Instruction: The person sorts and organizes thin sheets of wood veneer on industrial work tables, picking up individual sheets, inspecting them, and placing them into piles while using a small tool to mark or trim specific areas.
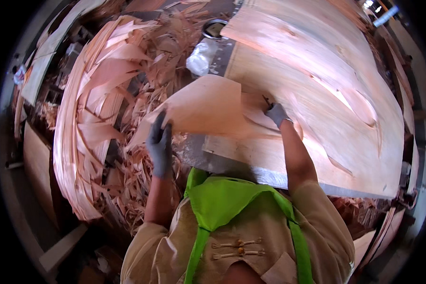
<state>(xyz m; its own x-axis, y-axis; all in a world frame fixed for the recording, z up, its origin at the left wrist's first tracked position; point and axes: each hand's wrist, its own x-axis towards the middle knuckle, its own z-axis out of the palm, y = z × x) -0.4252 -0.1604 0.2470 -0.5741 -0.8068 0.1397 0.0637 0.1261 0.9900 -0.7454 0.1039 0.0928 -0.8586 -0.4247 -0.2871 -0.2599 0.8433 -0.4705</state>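
My left hand [160,149], in a grey glove, pinches the left edge of a thin, tan wood veneer piece [206,105]. That piece is lifted at the left and slopes across to the veneer sheets [269,71] lying on the table. Over those sheets is my right hand [276,114], also gloved, its fingers closed around a small dark tool [267,101]. Only the tool's thin tip shows, so its kind is unclear. A curled veneer strip [314,139] lies just right of my right hand.
Heaped veneer scraps [142,104] cover the left side, beside a tall stack of bent strips [71,142]. A clear plastic bag [202,57] and a round dark container [215,29] stand at the far table edge. The table's metal near edge [269,177] runs before me.
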